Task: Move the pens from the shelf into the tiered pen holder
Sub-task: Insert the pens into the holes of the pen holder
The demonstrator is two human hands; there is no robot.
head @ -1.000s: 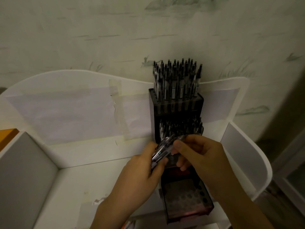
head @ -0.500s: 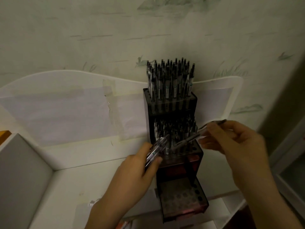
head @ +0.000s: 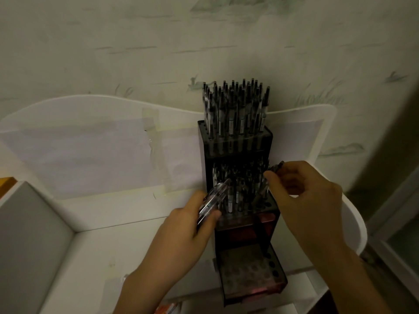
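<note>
A dark tiered pen holder stands on a white shelf against the wall. Its top tier is packed with upright pens and its middle tier holds several more. The bottom tier shows empty holes. My left hand grips a small bundle of clear pens just left of the middle tier. My right hand pinches one pen, tilted, its lower end down among the holes at the middle tier's right side.
The shelf has a curved white back panel with taped paper, and grey side walls. An orange object shows at the far left edge. A pale door or cabinet frame stands on the right.
My right hand has pulled one pen from the left hand's bundle, swung out to the right, then brought it in and down to the middle tier. The left hand stays put.
</note>
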